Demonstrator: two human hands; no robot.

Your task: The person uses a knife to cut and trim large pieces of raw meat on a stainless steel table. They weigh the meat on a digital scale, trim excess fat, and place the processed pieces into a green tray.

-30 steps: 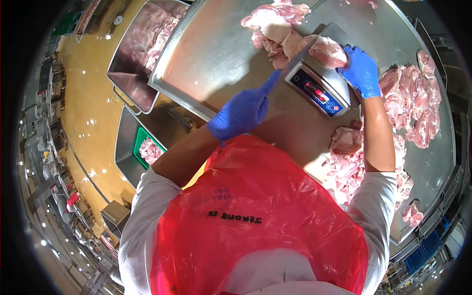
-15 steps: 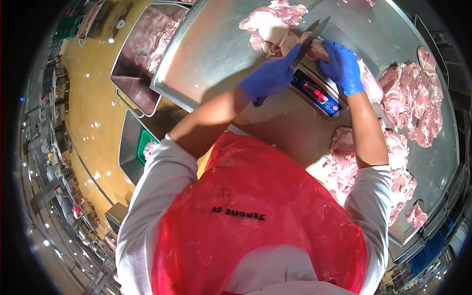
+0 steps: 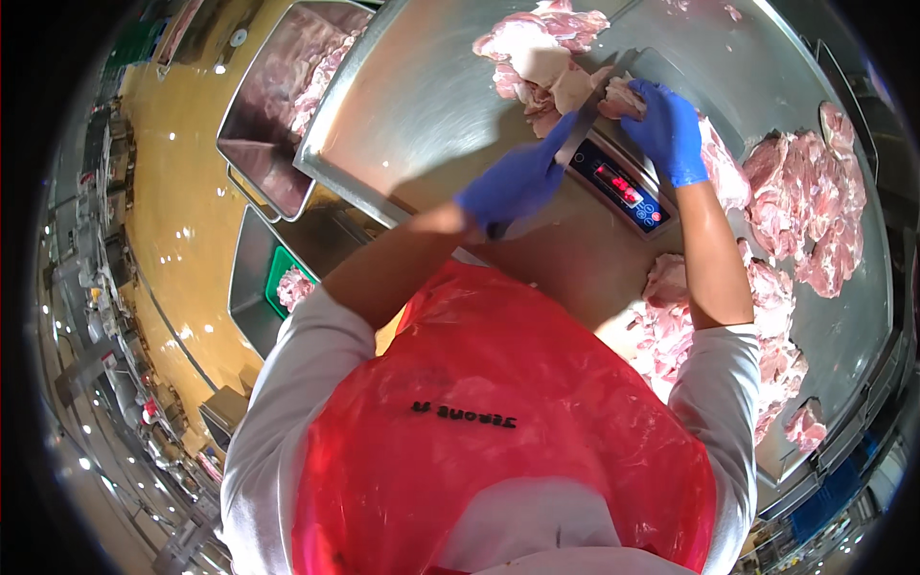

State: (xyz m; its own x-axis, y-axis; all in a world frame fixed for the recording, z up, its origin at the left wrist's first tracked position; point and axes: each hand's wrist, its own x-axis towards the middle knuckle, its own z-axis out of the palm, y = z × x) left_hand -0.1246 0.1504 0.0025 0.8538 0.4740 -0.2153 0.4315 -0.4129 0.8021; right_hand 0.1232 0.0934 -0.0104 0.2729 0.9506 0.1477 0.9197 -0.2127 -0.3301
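Note:
My left hand (image 3: 517, 185), in a blue glove and slightly blurred, grips a knife (image 3: 588, 113) whose blade slants up and away to the right. Its handle is mostly hidden in my fist. My blue-gloved right hand (image 3: 671, 136) has its fingers curled over a small piece of raw meat (image 3: 623, 99), beside the blade. Both hands are at a digital scale (image 3: 615, 184) with a lit red display. Just beyond the blade lies a pile of pale raw meat (image 3: 537, 62). Another piece of meat (image 3: 724, 171) shows right of my right wrist.
More raw meat (image 3: 805, 196) is heaped on the right of the metal table (image 3: 402, 125), with another pile (image 3: 666, 321) under my right forearm. A metal tub (image 3: 254, 129) holding meat stands off the left edge. Nearer is a bin with a green tray (image 3: 276, 278).
My left hand has drawn the knife back toward me and slightly left, so its tip is lower. My right hand stays almost in place on the meat.

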